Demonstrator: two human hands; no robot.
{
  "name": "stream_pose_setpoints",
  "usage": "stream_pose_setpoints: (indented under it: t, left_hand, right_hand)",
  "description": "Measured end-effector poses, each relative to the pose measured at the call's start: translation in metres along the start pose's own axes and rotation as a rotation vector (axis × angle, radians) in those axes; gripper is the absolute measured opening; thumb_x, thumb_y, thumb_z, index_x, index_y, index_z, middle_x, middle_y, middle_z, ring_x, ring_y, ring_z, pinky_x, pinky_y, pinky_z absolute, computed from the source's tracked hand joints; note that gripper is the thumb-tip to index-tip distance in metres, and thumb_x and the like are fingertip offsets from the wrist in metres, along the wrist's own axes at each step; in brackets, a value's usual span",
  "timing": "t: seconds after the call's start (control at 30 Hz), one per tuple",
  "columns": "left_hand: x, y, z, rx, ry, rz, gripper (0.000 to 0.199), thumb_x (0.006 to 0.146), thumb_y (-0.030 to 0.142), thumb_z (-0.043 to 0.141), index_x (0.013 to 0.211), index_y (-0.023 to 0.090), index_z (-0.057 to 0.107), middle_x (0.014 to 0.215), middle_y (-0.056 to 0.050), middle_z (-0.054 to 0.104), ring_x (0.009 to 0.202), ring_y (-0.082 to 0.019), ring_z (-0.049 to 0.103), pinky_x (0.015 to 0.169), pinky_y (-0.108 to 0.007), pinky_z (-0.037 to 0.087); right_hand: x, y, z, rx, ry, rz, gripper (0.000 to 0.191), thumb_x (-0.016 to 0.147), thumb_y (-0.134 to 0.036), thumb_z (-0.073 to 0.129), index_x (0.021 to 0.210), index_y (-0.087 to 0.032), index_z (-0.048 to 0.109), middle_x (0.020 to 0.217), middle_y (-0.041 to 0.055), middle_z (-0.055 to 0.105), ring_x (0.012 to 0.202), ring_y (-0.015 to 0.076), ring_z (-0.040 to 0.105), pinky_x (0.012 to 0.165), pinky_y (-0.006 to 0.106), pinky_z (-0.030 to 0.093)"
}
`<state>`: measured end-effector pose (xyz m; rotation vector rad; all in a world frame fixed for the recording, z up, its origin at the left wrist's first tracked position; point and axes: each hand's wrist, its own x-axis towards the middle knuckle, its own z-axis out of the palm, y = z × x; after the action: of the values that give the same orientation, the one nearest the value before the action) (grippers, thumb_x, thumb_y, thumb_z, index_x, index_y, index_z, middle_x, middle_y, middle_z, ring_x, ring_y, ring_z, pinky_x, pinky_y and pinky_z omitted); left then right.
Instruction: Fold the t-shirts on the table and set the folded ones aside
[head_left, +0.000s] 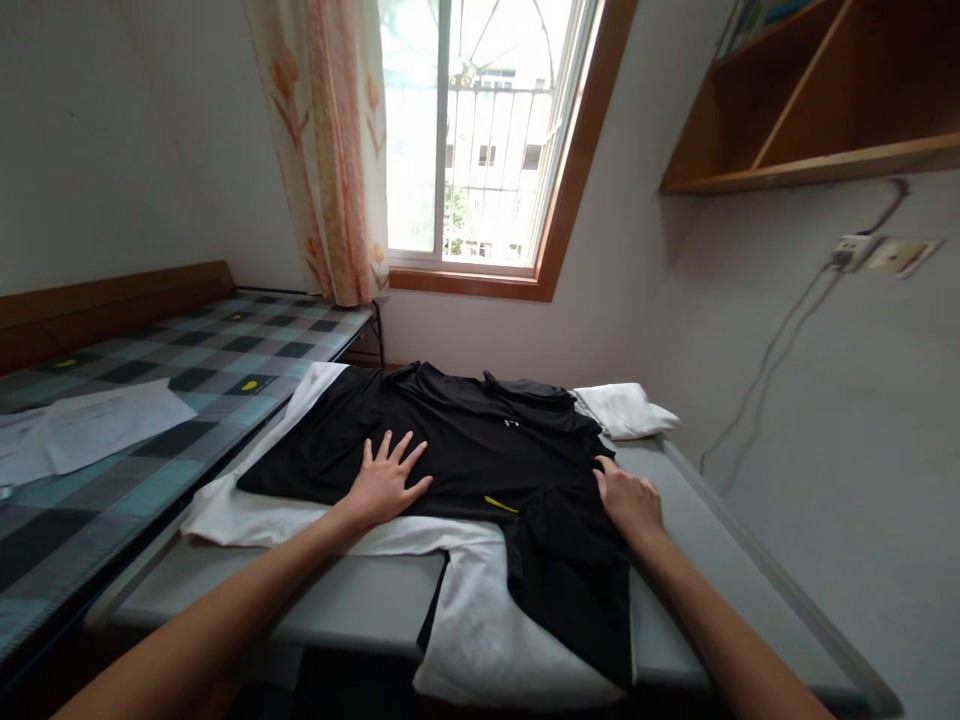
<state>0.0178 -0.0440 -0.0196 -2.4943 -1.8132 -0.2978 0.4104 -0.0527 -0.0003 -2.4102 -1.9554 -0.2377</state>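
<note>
A black T-shirt (465,430) with a small light logo and a yellow stripe lies spread on a grey table. Under it a white garment (480,610) shows along the near side, its sleeve hanging over the front edge. My left hand (385,480) rests flat on the black cloth, fingers spread. At the T-shirt's right edge, my right hand (631,500) has its fingers curled around the fabric near the neck opening; its fingertips are partly hidden. The T-shirt's far edge is bunched in folds.
A folded white cloth (622,410) sits at the table's (720,560) far right corner. On the left stands a bed with a checked mattress (187,340) and several paper sheets (112,425). Cords (772,360) hang on the right wall below a wooden shelf (810,160).
</note>
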Motion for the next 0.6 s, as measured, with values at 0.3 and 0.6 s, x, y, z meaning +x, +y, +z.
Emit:
stream_pose_setpoints:
  t: [0.3,0.6]
  left_hand:
    - [0.005,-0.005,-0.006,-0.059,0.017,-0.026,0.06,0.092,0.063,0.041,0.143,0.033,0.05,0.154,-0.005,0.042,0.143,-0.037,0.03,0.114,-0.059,0.022]
    - [0.012,-0.046,-0.021,0.063,0.256,-0.289,0.033,0.089,0.046,0.053,0.107,0.028,0.075,0.142,-0.011,0.05,0.134,-0.032,0.039,0.105,-0.048,0.035]
  right_hand:
    - [0.005,0.0,-0.011,-0.015,0.185,0.001,0.031,0.091,-0.031,0.053,0.117,-0.021,0.068,0.118,0.0152,0.061,0.107,0.0309,0.055,0.085,0.04,0.041]
    - [0.055,-0.031,-0.029,0.266,0.092,-0.194,0.03,0.094,-0.033,0.047,0.098,-0.022,0.075,0.102,0.0082,0.069,0.099,0.023,0.061,0.085,0.032,0.041]
